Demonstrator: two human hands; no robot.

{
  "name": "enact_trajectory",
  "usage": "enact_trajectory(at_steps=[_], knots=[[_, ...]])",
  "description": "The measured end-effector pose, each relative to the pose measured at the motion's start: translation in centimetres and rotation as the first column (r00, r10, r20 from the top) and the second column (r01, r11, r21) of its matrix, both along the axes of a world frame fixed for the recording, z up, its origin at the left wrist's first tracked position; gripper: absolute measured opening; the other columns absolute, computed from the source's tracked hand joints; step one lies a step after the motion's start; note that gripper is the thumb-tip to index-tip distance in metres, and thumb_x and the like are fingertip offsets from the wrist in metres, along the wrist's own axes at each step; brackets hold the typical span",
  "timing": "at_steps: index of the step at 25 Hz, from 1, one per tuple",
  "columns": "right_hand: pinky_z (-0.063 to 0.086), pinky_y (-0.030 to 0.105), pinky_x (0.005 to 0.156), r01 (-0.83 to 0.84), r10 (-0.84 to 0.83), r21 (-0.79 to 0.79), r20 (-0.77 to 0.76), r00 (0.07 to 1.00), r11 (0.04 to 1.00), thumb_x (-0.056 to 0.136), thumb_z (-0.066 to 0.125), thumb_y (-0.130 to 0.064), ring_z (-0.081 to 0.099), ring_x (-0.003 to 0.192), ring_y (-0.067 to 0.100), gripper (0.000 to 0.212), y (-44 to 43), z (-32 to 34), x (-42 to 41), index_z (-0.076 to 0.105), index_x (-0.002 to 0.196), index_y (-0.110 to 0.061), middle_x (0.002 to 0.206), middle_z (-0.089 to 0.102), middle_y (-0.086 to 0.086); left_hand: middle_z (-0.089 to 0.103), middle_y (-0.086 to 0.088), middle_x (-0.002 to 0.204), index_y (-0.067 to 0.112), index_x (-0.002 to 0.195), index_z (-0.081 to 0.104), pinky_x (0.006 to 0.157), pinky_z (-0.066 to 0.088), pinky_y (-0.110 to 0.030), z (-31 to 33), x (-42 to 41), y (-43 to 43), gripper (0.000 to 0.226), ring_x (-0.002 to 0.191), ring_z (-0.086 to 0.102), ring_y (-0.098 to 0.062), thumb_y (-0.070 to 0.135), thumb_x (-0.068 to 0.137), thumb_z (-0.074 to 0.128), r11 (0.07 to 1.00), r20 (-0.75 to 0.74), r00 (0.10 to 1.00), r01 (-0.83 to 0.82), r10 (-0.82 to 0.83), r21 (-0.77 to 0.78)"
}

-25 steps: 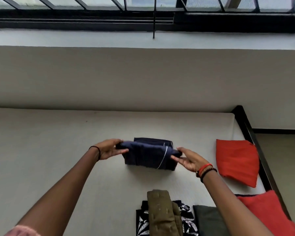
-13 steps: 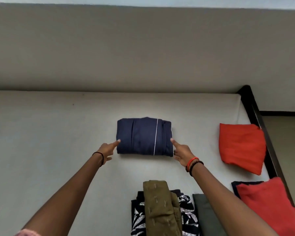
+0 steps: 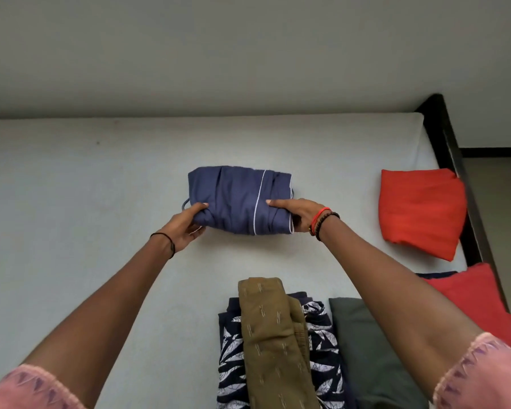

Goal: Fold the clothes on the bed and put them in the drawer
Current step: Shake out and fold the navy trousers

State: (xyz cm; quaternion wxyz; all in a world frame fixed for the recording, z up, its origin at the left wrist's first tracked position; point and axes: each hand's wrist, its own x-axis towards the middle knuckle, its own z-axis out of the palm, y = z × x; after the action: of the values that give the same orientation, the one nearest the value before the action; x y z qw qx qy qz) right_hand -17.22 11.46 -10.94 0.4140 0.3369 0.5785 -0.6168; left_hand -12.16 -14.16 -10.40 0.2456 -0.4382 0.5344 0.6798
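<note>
Both: L hand (image 3: 186,227), R hand (image 3: 296,213) fingers grip navy bundle (image 3: 236,199) | olive fold (image 3: 270,335) near | red fold (image 3: 419,208) right

Soft, even, perhaps daylit scene with faint shadows; slightly soft focus, wide-angle bending at edges.

A navy garment (image 3: 239,202) piped in white is seen on the pale bed (image 3: 71,202). Red cloths (image 3: 419,211) are seen by its right edge. An olive piece (image 3: 272,343) with pale dashes, a navy-white leaf print (image 3: 322,352) and a dark green fabric (image 3: 372,364) are seen at the near edge.
</note>
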Motion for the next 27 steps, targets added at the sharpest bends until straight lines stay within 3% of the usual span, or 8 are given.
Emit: enact_trajectory(at_steps=[4,7,9,15,19,22,25,27], knots=[[0.055,0.041,0.089,0.022,-0.023,-0.063,-0.009,1.000,0.998,0.077,0.078,-0.019,0.065,0.103,0.027,0.050,1.4,2.1,0.8,0.060,0.122,-0.005,0.115,0.068,0.012,0.061,-0.010,0.118,0.015,0.123,0.052,0.095,0.049,-0.039,2.8,0.7,1.5,0.041,0.104,0.059,-0.024,0.023,0.085,0.065,0.996,-0.045,0.999,0.031,-0.028,0.082],[0.057,0.036,0.082,0.090,-0.098,-0.157,-0.043,0.994,0.984,0.083,0.072,-0.015,0.067,0.094,0.024,0.037,3.8,4.8,3.1,0.061,0.116,-0.005,0.110,0.069,0.011,0.060,-0.013,0.117,0.011,0.117,0.054,0.088,0.053,-0.037,5.1,1.4,4.2,0.033,0.106,0.058,-0.029,0.015,0.085,0.061,0.986,-0.107,0.994,0.007,0.011,0.166],[0.057,0.037,0.085,0.156,-0.173,-0.180,-0.079,0.982,0.971,0.084,0.070,-0.012,0.067,0.099,0.025,0.038,6.1,6.4,5.3,0.060,0.119,-0.002,0.114,0.068,0.012,0.058,-0.012,0.117,0.010,0.111,0.054,0.084,0.053,-0.036,6.3,1.5,6.3,0.028,0.104,0.057,-0.028,0.012,0.083,0.060,0.987,-0.118,0.993,0.025,-0.007,0.156],[0.059,0.033,0.074,0.466,-0.510,-0.251,-0.155,0.846,0.849,0.080,0.062,0.011,0.069,0.098,0.026,0.041,13.3,9.2,16.8,0.059,0.120,0.002,0.114,0.068,0.018,0.057,-0.010,0.107,0.005,0.099,0.055,0.075,0.053,-0.034,10.0,2.9,15.2,0.023,0.090,0.056,-0.025,-0.007,0.081,0.048,0.961,-0.101,0.965,0.254,-0.244,0.105],[0.059,0.035,0.075,0.672,-0.706,-0.251,-0.078,0.704,0.697,0.072,0.062,0.016,0.066,0.103,0.031,0.054,17.1,8.3,27.4,0.055,0.124,0.005,0.119,0.065,0.022,0.060,-0.009,0.105,0.013,0.113,0.053,0.068,0.054,-0.034,10.3,6.0,21.5,0.047,0.087,0.059,-0.026,-0.011,0.074,0.046,0.782,-0.139,0.787,0.615,-0.601,0.103],[0.057,0.042,0.079,0.740,-0.768,-0.283,0.016,0.640,0.610,0.074,0.062,0.012,0.066,0.099,0.033,0.044,17.8,6.6,34.1,0.060,0.117,0.001,0.113,0.068,0.018,0.064,-0.006,0.102,0.017,0.115,0.056,0.073,0.054,-0.031,8.3,8.2,25.3,0.058,0.089,0.061,-0.022,0.000,0.060,0.054,0.621,-0.185,0.624,0.780,-0.759,0.083],[0.054,0.039,0.076,0.780,-0.787,-0.178,0.040,0.615,0.600,0.077,0.063,0.008,0.067,0.089,0.028,0.042,17.2,3.1,38.2,0.061,0.118,-0.001,0.104,0.072,0.012,0.065,-0.006,0.105,0.014,0.111,0.059,0.089,0.051,-0.035,4.6,10.6,27.5,0.052,0.097,0.059,-0.019,0.007,0.060,0.064,0.396,-0.177,0.369,0.905,-0.912,-0.156],[0.053,0.036,0.075,0.736,-0.735,-0.080,0.052,0.676,0.672,0.070,0.076,-0.005,0.065,0.096,0.028,0.060,17.3,1.3,39.8,0.055,0.127,-0.007,0.111,0.070,0.011,0.060,-0.011,0.119,0.006,0.122,0.055,0.102,0.045,-0.037,2.4,12.2,28.0,0.058,0.109,0.055,-0.021,0.001,0.067,0.071,0.322,-0.137,0.295,0.911,-0.946,-0.259]])
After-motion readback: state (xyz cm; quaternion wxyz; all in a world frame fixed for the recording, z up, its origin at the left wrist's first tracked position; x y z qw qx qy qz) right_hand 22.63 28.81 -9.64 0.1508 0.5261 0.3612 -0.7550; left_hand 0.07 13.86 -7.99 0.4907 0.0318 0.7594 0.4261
